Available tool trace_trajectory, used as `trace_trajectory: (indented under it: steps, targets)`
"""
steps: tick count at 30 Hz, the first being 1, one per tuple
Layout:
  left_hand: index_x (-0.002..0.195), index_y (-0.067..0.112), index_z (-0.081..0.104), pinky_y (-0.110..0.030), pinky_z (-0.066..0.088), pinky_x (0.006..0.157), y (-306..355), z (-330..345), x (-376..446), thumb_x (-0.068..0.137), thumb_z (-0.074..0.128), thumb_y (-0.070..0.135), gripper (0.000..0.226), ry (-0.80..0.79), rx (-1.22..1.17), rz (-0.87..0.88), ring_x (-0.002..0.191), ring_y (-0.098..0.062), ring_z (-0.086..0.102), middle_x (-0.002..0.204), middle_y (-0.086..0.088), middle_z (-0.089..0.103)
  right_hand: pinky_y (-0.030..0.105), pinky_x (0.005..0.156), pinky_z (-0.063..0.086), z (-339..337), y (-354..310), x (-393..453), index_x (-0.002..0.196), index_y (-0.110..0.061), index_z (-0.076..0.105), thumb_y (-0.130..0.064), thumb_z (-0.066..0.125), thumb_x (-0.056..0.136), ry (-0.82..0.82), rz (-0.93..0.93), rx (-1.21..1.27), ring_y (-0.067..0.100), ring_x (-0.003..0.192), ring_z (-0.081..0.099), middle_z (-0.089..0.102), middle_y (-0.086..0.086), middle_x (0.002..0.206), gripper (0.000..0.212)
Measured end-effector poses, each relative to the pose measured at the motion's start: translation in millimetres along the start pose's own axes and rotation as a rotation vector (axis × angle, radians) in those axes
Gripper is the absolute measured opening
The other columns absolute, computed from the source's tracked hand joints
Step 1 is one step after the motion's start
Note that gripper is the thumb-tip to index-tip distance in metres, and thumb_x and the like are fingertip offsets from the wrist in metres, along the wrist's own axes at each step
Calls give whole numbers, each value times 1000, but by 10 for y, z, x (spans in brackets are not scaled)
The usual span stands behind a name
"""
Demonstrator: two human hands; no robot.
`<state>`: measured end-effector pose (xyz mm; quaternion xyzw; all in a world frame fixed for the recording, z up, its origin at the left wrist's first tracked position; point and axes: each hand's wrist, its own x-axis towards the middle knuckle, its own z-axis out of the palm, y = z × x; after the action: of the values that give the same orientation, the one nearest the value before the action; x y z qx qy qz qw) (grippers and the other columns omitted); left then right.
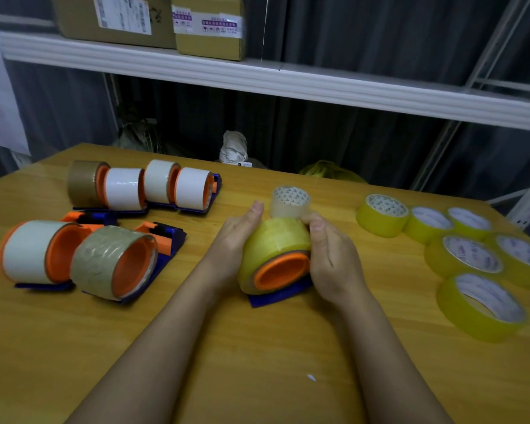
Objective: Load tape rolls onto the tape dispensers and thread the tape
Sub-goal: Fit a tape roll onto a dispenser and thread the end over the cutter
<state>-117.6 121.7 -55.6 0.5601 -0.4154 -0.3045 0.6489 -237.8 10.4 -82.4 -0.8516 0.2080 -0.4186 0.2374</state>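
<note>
Nearest the viewer, both forearms reach in from the 6 o'clock edge over a bare stretch of the wooden table [257, 377], which offers the widest open room.

At the centre, the yellow tape roll [273, 240] sits on the orange hub [283, 269] of a blue tape dispenser [276, 296]. The left hand [236, 237] lies flat against the roll's left side, fingers straight, thumb up. The right hand [331, 255] curls round the roll's right side, fingertips pressed at its top. Just beyond, touching the roll's far edge, stands a clear tape roll [289, 201].

At 9 o'clock, well apart from the hands, lie two loaded dispensers: one with a white roll [28, 252], one with a brown roll [104, 260]. Behind them at 10 o'clock is a row of four loaded dispensers [141, 188], packed side by side near the table's far-left edge.

At 3 o'clock, six loose yellow rolls [468, 252] lie flat in a cluster, close to the right edge. A free lane of table runs between them and the right hand.

Farthest, at 12 o'clock, a white shelf [257, 78] carries cardboard boxes [153, 19] before a dark curtain [364, 41].
</note>
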Motion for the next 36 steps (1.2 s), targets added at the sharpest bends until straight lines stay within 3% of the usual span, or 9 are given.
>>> trace_trajectory:
  steps: [3,5,9,14,18,20,22,28,36]
  targets:
    - [58,2,54,-25,47,55,-49,-44,91,95,33,48,62,137,88,81,52,-16,58,53,-5,58,26,76,31,28,-25,-17,93,-15,57,-47,10,96,14,52,-37,4,78,47,57,-8,81,57]
    - [62,11,62,-25,49,61,-122,-77,176,95,32,49,58,207,147,132,60,-17,61,60,-5,61,27,75,28,44,-44,-23,87,-19,52,-53,8,93,24,96,-83,6,77,46,54,-8,78,56]
    - [93,25,64,-24,52,72,-184,-32,159,91,33,54,43,52,137,90,82,-13,67,82,5,70,29,78,28,69,-30,-9,82,-26,43,-62,7,89,27,159,-138,6,79,46,53,-11,78,52]
    - [94,13,61,-20,44,59,-212,13,147,101,36,36,34,123,263,195,68,-9,58,75,2,60,34,78,43,114,-23,2,90,-19,55,-52,22,95,95,120,-78,9,83,50,54,-10,83,47]
    - [93,5,58,-20,40,52,-204,7,141,103,35,27,34,174,320,244,61,-15,53,75,-11,56,16,83,38,76,-120,16,96,-14,67,-34,47,95,237,-78,-40,9,91,53,59,-11,94,28]
    - [93,4,59,-17,40,53,-198,10,141,103,35,24,33,170,326,254,62,-7,52,74,-6,56,13,83,36,74,-172,3,94,-13,67,-36,57,90,235,-143,-41,10,90,53,59,-8,93,25]
    - [93,3,58,-21,41,56,-209,14,149,103,34,26,35,159,328,274,65,-9,52,74,-4,55,11,80,35,93,-198,-11,92,-13,64,-41,62,85,195,-146,-69,12,88,51,57,-6,91,29]
    - [91,-1,58,-22,40,55,-244,29,141,101,34,25,37,156,350,355,68,-20,52,77,-14,55,19,72,38,81,-226,-34,86,-15,57,-51,66,77,179,-111,-119,15,84,48,51,-5,86,39]
    - [92,4,60,-28,43,60,-270,24,158,99,33,29,37,167,375,355,71,-18,55,79,-10,58,18,72,41,-60,-213,-16,84,-13,68,-33,64,85,150,-243,-108,14,80,55,60,-3,83,21]
